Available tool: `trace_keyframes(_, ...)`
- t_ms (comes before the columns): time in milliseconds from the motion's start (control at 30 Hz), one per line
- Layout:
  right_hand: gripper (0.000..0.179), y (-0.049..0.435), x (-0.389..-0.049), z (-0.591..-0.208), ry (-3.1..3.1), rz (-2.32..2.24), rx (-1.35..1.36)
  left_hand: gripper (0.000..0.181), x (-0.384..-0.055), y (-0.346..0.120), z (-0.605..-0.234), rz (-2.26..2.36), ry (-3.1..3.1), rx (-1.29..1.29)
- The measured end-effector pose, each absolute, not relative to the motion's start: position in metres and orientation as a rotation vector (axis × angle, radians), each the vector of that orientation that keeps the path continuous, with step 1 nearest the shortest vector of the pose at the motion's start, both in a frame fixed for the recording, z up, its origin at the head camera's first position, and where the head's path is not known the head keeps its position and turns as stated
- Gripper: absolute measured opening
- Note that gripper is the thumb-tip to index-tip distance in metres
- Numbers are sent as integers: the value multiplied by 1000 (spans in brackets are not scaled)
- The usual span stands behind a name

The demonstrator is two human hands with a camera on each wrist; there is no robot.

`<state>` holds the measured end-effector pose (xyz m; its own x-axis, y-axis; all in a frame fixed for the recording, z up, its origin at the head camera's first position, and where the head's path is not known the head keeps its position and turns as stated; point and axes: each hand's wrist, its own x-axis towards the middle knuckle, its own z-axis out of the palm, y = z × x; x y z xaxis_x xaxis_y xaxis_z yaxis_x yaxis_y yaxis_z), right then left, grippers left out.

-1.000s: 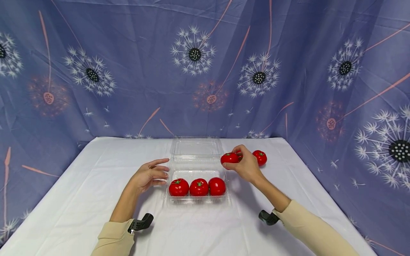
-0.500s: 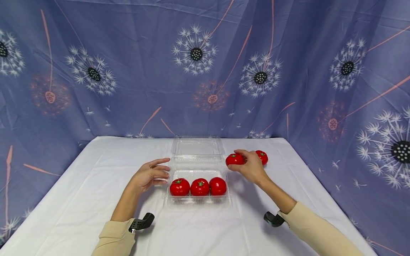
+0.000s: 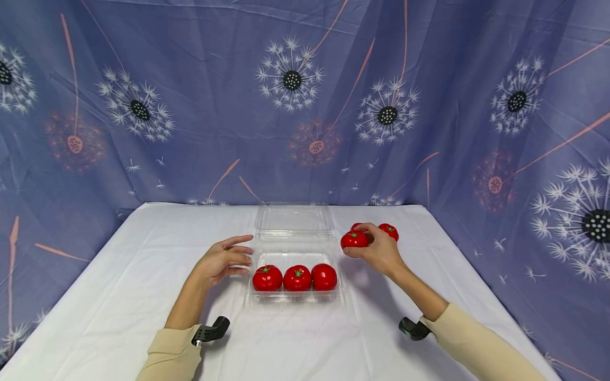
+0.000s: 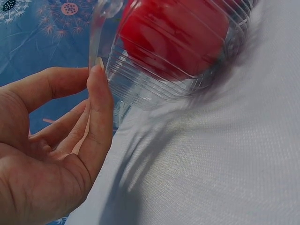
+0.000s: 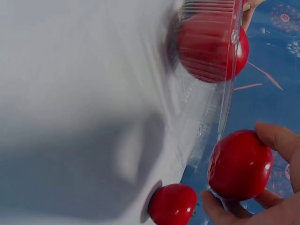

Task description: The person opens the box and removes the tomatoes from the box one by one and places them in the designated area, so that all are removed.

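Observation:
My right hand [image 3: 378, 251] pinches a red tomato [image 3: 354, 239] between thumb and fingers, right of a clear plastic clamshell box [image 3: 295, 294]. In the right wrist view this held tomato [image 5: 241, 164] appears apart from the box, with another tomato [image 5: 173, 204] beyond it on the cloth. Three tomatoes, the middle one [image 3: 297, 278] among them, sit in a row along the box's near side. Beside the box's left edge my left hand [image 3: 218, 262] has its fingers spread. In the left wrist view its fingertips are at the rim [image 4: 93, 42]; whether they touch is unclear.
Behind my right hand lie a partly hidden tomato [image 3: 356, 226] and another tomato [image 3: 389, 232]. The box's transparent lid [image 3: 293, 218] lies folded back at the far side. White cloth [image 3: 119, 296] covers the table, and a blue dandelion-print curtain [image 3: 205, 106] hangs around it.
My right hand has drawn the held tomato rightward, away from the box, and slightly nearer. A tomato behind it shows again beyond the fingers. The left hand stays in place.

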<state>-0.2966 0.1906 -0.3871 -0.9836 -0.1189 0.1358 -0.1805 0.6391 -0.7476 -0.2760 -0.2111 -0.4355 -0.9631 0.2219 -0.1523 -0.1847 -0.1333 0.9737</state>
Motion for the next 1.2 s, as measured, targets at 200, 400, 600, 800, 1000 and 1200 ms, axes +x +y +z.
trace_keyframes(200,60,200,-296,-387,-2782,1205,264,73,-277,-211,-436,2181,1861,43)
trace_keyframes(400,60,207,-294,-390,-2817,1189,237,73,-277,-212,-436,2179,1861,41)
trace_keyframes(600,64,214,-293,-394,-2853,1136,244,73,-276,-211,-436,2176,1861,45)
trace_keyframes(800,65,219,-294,-398,-2859,1093,235,74,-277,-211,-435,2175,1864,48)
trace_keyframes(1000,67,224,-294,-404,-2872,1077,208,72,-277,-211,-434,2173,1867,45)
trace_keyframes(1200,67,224,-294,-411,-2884,1088,177,72,-277,-210,-434,2173,1873,35)
